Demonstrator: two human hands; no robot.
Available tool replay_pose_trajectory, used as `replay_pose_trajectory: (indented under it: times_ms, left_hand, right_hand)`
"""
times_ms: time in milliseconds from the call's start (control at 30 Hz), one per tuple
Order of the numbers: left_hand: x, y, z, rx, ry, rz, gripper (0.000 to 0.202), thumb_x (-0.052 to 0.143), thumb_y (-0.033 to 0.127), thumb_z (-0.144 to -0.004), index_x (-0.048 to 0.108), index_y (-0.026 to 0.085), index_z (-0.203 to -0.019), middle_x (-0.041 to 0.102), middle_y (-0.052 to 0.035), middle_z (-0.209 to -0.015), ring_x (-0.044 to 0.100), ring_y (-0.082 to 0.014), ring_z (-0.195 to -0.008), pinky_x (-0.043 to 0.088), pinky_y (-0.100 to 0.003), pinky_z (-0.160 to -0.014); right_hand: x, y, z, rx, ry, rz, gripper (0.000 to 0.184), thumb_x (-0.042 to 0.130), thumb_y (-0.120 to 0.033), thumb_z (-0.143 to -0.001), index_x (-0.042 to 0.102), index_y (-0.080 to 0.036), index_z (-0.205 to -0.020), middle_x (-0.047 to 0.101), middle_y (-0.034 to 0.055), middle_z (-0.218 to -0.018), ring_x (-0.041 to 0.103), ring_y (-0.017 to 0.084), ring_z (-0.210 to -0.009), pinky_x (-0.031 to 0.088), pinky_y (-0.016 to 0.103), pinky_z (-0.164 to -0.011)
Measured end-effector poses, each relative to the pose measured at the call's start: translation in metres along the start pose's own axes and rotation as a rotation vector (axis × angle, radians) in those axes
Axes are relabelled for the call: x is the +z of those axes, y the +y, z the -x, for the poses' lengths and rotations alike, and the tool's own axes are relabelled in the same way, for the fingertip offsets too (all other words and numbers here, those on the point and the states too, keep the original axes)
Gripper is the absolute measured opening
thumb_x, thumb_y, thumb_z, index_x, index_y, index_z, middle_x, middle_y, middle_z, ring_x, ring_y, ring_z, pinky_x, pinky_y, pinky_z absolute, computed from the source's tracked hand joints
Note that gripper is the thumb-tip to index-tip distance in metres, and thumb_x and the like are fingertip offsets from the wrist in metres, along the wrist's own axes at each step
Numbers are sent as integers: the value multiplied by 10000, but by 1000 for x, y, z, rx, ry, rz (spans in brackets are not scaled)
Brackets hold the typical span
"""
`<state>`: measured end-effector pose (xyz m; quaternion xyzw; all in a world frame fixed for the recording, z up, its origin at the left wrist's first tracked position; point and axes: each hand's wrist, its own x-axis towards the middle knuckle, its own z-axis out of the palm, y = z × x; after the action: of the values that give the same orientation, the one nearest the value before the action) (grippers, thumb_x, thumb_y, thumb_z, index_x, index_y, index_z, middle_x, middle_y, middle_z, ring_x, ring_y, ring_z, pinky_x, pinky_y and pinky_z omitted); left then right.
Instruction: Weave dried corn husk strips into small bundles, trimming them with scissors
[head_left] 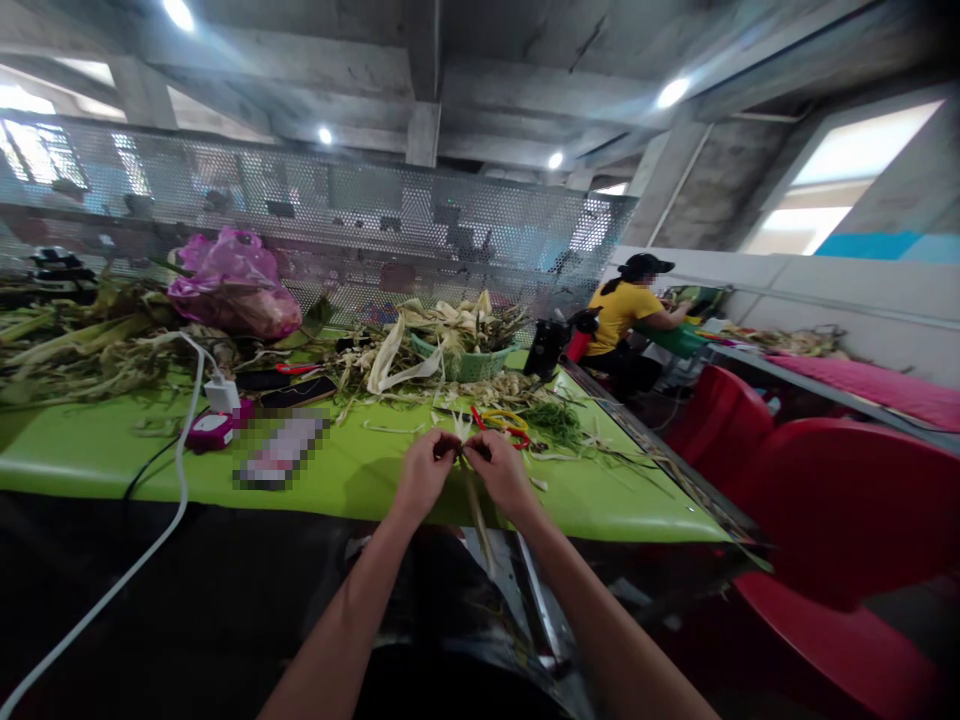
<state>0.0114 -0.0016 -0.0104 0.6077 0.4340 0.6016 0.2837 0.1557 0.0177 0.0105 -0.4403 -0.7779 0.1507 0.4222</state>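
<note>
Between my two hands stands a pale dried corn husk bundle (478, 515), its flared strips poking up above my fingers and a long stalk-like tail hanging below the table edge. My left hand (424, 472) pinches it with thumb and fingertips from the left. From the right, my right hand (501, 468) is closed on it the same way, the fingertips of both hands nearly touching. Just beyond my right hand lie red-handled scissors (517, 436) and a yellow-handled tool (501, 421). A heap of thin green strands (553, 424) is right of them.
A green basket (480, 366) heaped with dry husks stands behind. On the left are a pink plastic bag (236, 275), a husk pile (90, 345), a charger (222, 394) with a white cable, and a blurred-out phone-like object (283, 450). Red chairs (832, 510) and a yellow-shirted person (619, 320) are right.
</note>
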Motion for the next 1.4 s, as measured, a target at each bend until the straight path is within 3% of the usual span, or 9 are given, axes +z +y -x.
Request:
replay_pose_trajectory:
  times_ms: [233,367,600,833,1167,1400]
  left_hand:
    - [1,-4,-3,2,9,-48,84,563,135,-765,633,176,-783,632,-28,-792,568,-148,-743,432,-269,-702]
    - [0,-4,-5,-33,-61,-19,60,561,211,-798,600,167,-784,593,-18,-767,534,-142,-734,416,-267,-700]
    - [-4,-4,-4,-72,-145,60,91,563,224,-795,596,161,-852,599,-21,-827,537,-137,-774,413,-262,-721]
    - [-3,2,-2,-66,-86,57,84,610,215,-748,582,162,-807,593,-9,-779,533,-121,-709,406,-239,-653]
    - [-3,7,-1,26,-38,142,124,593,262,-791,616,174,-875,635,-24,-813,561,-127,-721,435,-246,-695]
    - [-4,11,-2,-132,-2,283,165,612,320,-773,566,166,-807,578,-2,-744,548,-122,-702,442,-255,-697]
  right_hand:
    - [-7,-3,0,-121,23,-13,65,534,-208,-833,575,-195,-784,574,35,-799,529,190,-783,407,303,-708]
    - [-7,-1,0,-117,30,-34,70,531,-208,-836,563,-191,-776,564,37,-795,519,189,-786,405,303,-715]
    - [-4,3,-1,94,-24,-240,97,552,-286,-816,576,-192,-811,559,13,-770,525,161,-685,430,282,-629]
    - [-1,-2,0,175,-67,-370,153,549,-331,-799,567,-179,-801,543,-1,-700,494,128,-601,438,235,-515]
    - [-1,-6,-1,242,-97,-489,235,598,-410,-757,571,-178,-775,513,-18,-665,465,107,-564,434,217,-487]
    - [-2,-2,0,282,-99,-491,253,608,-431,-758,563,-182,-758,525,-37,-608,386,75,-421,320,211,-392]
